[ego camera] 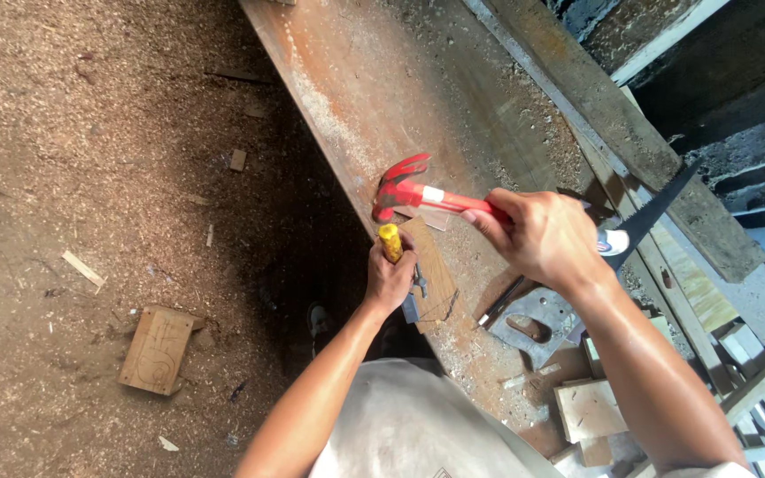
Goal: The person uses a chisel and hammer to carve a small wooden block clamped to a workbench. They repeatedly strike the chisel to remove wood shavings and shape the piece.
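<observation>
Right hand [546, 237] is wrapped tight round the grip of a red claw hammer [403, 188], head raised just above and beyond the chisel. Left hand [390, 281] is fisted round a chisel [390, 242] with a yellow handle, its butt end up and sticking out of the fist. Blade is hidden by the hand; tip seems to bear on a small wood block [431, 270] lying at the near edge of the worktop [347, 80].

Step in hand, as judged: chiselling the block, hammer poised between blows. Next move calls for a square hit on the yellow butt, chisel held steady, knuckles clear.

Around: a saw [657, 215] right of the hammer hand, wood offcuts [588, 409] near the body, a carved board [157, 350] on the sawdust floor [90, 133].
</observation>
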